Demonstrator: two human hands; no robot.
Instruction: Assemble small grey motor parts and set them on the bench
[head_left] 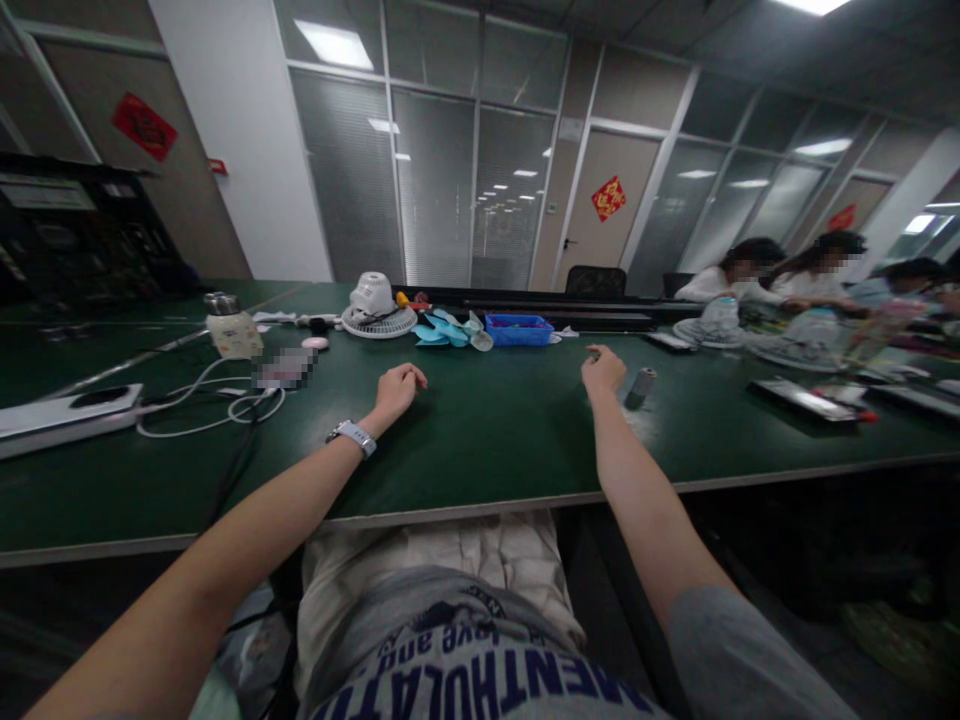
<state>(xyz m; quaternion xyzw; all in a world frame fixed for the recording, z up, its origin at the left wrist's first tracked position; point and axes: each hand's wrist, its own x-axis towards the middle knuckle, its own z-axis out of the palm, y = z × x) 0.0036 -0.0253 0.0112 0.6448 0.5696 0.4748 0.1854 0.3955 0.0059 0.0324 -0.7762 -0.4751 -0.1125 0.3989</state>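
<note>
Over the green tabletop (487, 430), my left hand (400, 392) has its fingers curled in, with nothing visible in them. A watch with a pale band (352, 436) is on that wrist. My right hand (604, 370) has bent fingers with a small gap between thumb and forefinger, and I see nothing in it. A small grey metal cylinder (643, 384) stands just right of my right hand, apart from it. Beyond my hands are light-blue fan blades (442, 330), a blue plastic basket (519, 331) and a white fan part with a round grille (379, 318).
At left are a patterned bottle (234, 330), a white power strip (67, 415), white cables (172, 433) and a blurred-out device (285, 368). A tablet-like object (802, 400) lies at right. Co-workers (750, 272) sit farther right near similar fan parts (720, 322).
</note>
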